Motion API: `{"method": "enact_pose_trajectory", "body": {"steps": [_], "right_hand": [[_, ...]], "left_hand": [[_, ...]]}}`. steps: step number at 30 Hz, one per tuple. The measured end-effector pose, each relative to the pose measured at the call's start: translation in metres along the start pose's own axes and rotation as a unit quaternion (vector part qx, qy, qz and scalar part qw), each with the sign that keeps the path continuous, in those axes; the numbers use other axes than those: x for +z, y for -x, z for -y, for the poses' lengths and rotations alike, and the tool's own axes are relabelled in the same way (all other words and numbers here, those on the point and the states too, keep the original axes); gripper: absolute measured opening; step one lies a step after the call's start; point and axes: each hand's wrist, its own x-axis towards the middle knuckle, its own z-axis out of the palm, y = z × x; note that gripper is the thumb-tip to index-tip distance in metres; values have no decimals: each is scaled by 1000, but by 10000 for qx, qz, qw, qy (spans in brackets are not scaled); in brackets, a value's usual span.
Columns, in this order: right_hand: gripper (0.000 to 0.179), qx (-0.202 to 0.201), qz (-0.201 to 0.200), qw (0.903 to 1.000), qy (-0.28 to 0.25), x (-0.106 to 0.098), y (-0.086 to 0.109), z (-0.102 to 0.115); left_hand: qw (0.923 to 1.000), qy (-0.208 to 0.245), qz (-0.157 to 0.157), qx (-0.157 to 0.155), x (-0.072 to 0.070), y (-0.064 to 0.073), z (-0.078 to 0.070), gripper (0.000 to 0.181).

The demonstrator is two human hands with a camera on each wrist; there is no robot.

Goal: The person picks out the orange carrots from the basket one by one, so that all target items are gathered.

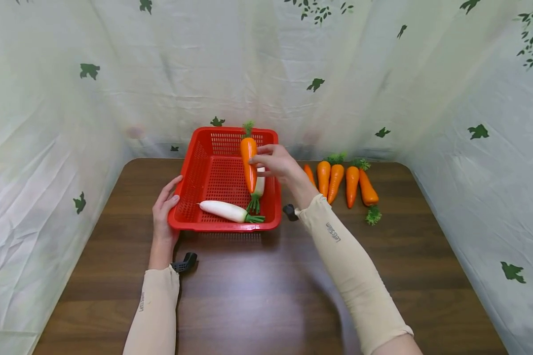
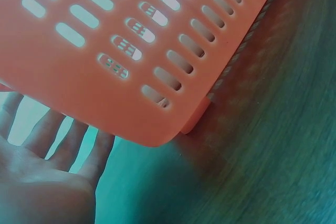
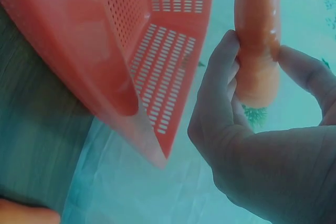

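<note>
My right hand (image 1: 275,161) pinches an orange carrot (image 1: 248,158) between thumb and fingers. The carrot hangs upright over the red basket (image 1: 225,227), its green top up and its tip pointing down. In the right wrist view its thick end (image 3: 257,85) sits between the fingertips. Inside the basket one white radish (image 1: 222,210) lies along the front. A second white radish (image 1: 260,186) lies at the right side, partly hidden behind the carrot and hand. My left hand (image 1: 163,209) rests against the basket's left side, fingers extended; the basket corner hides its fingertips in the left wrist view.
Several carrots (image 1: 336,177) lie on the wooden table (image 1: 248,286) to the right of the basket, the nearest partly behind my right wrist. A pale curtain (image 1: 257,64) with green leaf and bird shapes stands behind the table and along both sides.
</note>
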Motion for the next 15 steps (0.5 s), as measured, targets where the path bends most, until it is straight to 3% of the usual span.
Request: {"method": "enact_pose_trajectory", "body": {"steps": [15], "right_hand": [[59,-270,-236,9993,45,-42,18,-11]], "left_hand": [[9999,125,35,15,5,2,-5,51]]}}
